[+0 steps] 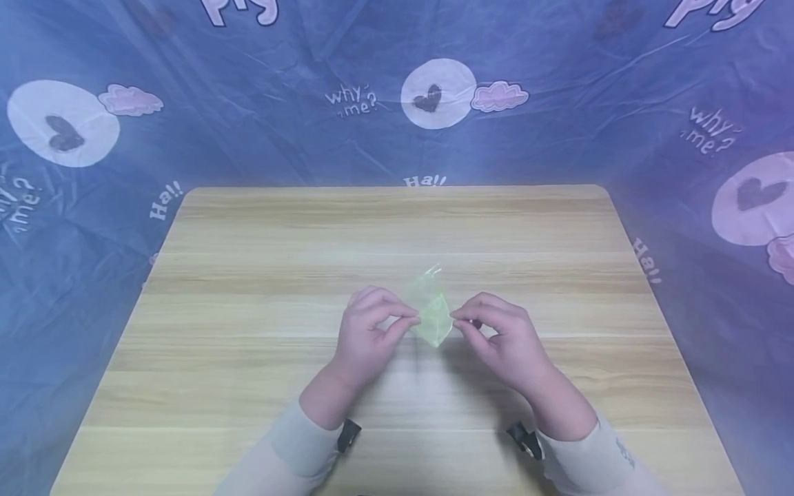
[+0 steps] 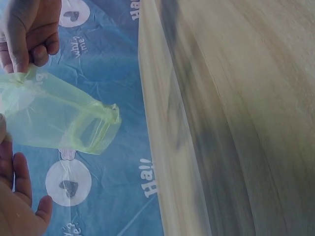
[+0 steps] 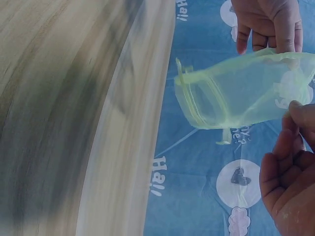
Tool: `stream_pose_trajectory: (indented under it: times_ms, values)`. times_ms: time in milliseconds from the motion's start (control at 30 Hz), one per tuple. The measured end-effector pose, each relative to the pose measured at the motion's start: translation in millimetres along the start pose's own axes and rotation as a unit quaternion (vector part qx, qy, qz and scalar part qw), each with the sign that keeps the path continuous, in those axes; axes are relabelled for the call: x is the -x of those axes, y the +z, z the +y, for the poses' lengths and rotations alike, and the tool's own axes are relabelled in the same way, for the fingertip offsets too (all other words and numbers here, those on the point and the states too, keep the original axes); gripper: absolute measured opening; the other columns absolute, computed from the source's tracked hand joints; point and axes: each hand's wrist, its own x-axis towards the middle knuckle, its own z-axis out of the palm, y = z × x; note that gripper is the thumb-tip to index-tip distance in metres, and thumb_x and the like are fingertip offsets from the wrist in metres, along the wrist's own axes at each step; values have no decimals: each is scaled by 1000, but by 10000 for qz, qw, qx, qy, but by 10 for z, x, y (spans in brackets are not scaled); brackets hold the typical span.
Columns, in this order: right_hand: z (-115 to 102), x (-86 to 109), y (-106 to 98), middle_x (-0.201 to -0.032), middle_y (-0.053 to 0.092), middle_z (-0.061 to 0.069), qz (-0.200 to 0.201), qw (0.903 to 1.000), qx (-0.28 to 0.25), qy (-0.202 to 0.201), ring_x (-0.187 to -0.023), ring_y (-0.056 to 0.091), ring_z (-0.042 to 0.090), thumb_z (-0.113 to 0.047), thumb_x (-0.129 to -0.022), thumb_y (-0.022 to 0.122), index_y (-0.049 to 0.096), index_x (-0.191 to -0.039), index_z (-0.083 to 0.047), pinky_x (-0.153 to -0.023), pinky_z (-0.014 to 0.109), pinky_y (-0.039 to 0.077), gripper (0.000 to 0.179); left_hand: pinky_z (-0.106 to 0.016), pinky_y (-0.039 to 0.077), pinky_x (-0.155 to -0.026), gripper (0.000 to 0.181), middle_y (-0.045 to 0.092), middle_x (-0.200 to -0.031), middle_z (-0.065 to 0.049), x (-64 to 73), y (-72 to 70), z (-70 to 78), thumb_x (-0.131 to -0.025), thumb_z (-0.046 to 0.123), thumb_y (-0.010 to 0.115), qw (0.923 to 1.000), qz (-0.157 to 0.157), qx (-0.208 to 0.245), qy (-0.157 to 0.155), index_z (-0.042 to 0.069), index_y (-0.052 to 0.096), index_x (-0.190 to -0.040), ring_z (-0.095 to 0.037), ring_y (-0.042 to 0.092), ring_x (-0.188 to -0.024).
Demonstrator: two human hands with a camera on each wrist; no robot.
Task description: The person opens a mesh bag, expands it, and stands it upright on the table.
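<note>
Yellow-green sheer pouch (image 1: 434,329): it is held in the air over the middle of the wood-grain table (image 1: 260,275), between the two hands. Its material is see-through, so its front and back layers are difficult to separate. In both wrist views one end runs out of the picture; whether the mouth is open, I cannot tell.

Pale cord ends (image 1: 437,269): they stick out at the far side of the pouch in the head view, thin and washed out.

Left hand (image 1: 372,334): thumb and forefinger pinch the pouch at its left edge. The other fingers are partly hidden behind the forefinger; in the left wrist view the picture border cuts this hand.

Right hand (image 1: 505,337): thumb and forefinger pinch the opposite edge. A small dark spot near these fingers is too unclear to name.

Light sleeves (image 1: 304,437): both are cut by the lower border; a small black device (image 1: 349,436) shows at the left wrist, another (image 1: 524,441) at the right.

Blue printed cloth (image 1: 298,138): it hangs behind and beside the table; the large lettering on top is cut off.
</note>
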Motion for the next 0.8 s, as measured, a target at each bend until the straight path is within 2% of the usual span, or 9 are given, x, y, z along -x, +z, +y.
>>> stream_pose_trajectory:
  times_ms: [100, 233, 333, 433, 500, 633, 800]
  values:
    - [1, -1, 6, -85, 73, 5, 70, 9999, 85, -26, -73, 64, 19, 19, -75, 81, 76, -93, -3, -69, 23, 54, 29, -42, 48, -86, 12, 74, -85, 0, 2, -3, -3, -79, 5, 89, 10000, -25, -83, -14, 10, 80, -86, -20, 67, -86]
    - [-1, 4, -19, -87, 74, 5, -54, 9997, -51, 228, -75, 65, 19, 16, -74, 81, 74, -93, -5, -76, 22, 54, 29, -42, 47, -88, 8, 73, -87, 1, 3, -1, -16, -84, 8, 86, 9999, -156, -57, -45, 10, 80, -88, -21, 66, -90]
    - [-17, -9, -51, -91, 74, 6, -181, 9987, -158, 447, -80, 67, 20, 12, -75, 81, 73, -104, -3, -82, 20, 53, 33, -42, 47, -88, 6, 72, -88, 1, -1, -1, -27, -90, 15, 83, 9997, -244, -27, 41, 10, 80, -89, -21, 65, -91]
    - [-33, -45, -75, -95, 74, 6, -287, 9982, -210, 474, -84, 68, 20, 9, -78, 80, 73, -117, 0, -85, 21, 53, 40, -42, 46, -85, 11, 71, -89, 0, -5, -3, -33, -93, 20, 81, 9992, -345, -78, 206, 10, 80, -89, -21, 64, -91]
    - [-42, -70, -83, -99, 74, 5, -396, 9979, -272, 443, -88, 68, 19, 7, -80, 79, 73, -120, 0, -85, 22, 54, 41, -41, 47, -85, 12, 71, -89, 0, -6, -6, -36, -94, 21, 80, 9986, -422, -134, 282, 10, 80, -90, -21, 64, -92]
    - [-62, -102, -86, -102, 75, 3, -660, 9955, -436, 524, -92, 68, 20, 5, -83, 79, 76, -116, -2, -84, 25, 56, 34, -42, 47, -86, 6, 71, -89, 1, -12, -18, -25, -90, 17, 82, 9976, -600, -218, 279, 11, 80, -90, -21, 64, -92]
    - [-79, -113, -73, -93, 74, 0, -732, 9950, -461, 491, -85, 66, 16, 10, -85, 77, 79, -104, -5, -76, 28, 55, 24, -43, 47, -88, 5, 72, -89, 2, -12, -26, -18, -86, 11, 84, 9960, -783, -319, 278, 12, 80, -90, -20, 64, -93]
